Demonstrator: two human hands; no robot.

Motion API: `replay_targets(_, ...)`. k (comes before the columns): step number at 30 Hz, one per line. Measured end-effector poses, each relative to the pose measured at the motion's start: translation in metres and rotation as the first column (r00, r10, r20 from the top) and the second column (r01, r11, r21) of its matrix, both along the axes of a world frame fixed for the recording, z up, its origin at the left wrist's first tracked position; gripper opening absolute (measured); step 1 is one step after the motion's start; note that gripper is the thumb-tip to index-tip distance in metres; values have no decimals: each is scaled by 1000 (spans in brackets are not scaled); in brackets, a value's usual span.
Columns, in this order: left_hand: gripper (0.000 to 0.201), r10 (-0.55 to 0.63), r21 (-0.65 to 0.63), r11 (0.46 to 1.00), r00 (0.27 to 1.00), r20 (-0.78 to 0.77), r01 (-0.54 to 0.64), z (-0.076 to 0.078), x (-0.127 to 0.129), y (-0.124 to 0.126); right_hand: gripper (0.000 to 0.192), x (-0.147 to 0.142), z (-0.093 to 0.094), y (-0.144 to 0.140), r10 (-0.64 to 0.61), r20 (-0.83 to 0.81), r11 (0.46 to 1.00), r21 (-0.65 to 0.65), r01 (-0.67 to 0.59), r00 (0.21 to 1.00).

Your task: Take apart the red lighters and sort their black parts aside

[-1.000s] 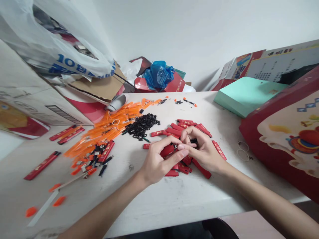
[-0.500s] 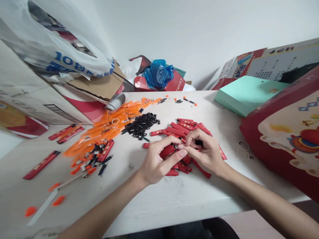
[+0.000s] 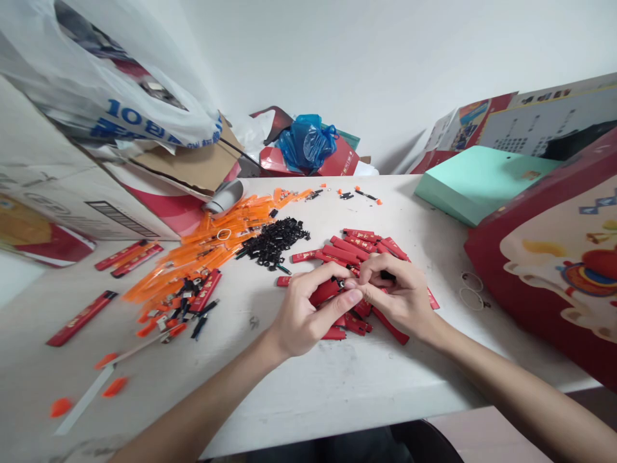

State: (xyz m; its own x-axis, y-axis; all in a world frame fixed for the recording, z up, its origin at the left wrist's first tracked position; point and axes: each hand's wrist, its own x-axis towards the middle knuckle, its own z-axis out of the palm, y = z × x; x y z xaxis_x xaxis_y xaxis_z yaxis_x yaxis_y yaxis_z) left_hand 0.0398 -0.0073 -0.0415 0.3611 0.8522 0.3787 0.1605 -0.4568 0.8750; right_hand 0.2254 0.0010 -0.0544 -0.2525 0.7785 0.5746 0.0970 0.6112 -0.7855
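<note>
My left hand (image 3: 303,316) is closed around a red lighter-like case (image 3: 324,293), whose dark end with a small metal bit (image 3: 340,283) points toward the right. Thumb and fingertips of my right hand (image 3: 399,294) are pinched together at that same end, touching the left fingertips. Whatever small part may be between the right fingers is hidden. Under and behind both hands lies a pile of red cases (image 3: 348,246) with gold lettering, some with black ends.
Left of the pile are small black parts (image 3: 276,243) and translucent orange pieces (image 3: 212,239). A single red case (image 3: 81,318) lies farther left. Cartons and a white plastic bag (image 3: 159,122) stand at left. A mint-green box (image 3: 482,183) and a red printed box (image 3: 544,270) border the right.
Both hands keep almost the same place and grip. The view has shifted very slightly; nothing has visibly been picked up or let go.
</note>
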Motion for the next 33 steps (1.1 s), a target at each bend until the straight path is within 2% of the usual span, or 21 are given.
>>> replay_targets(11,8,-12,20,1000,1000,11,11,0,0,0,19,0,-2,0,-2,0,1000,-4,2,1000)
replay_targets(17,9,12,54,998,999,51,-15,-2,0,2,22,1,4,-2,-16,-55,988,-155,7,998)
replay_targets(20,12,95,96,990,992,88,-103,-4,-2,5,28,3,9,-3,56,-88,959,-273,-78,995)
replay_targets(25,20,185,140,969,974,129,-202,-9,0,5,29,0,7,-8,262,-55,881,-393,-262,963)
replay_targets(30,25,222,154,953,948,229,-260,-12,5,-2,29,-7,6,-14,285,-62,854,-437,-283,956)
replay_targets(33,23,224,78,966,947,231,-247,-11,6,-6,31,-9,8,-14,296,-78,836,-460,-297,952)
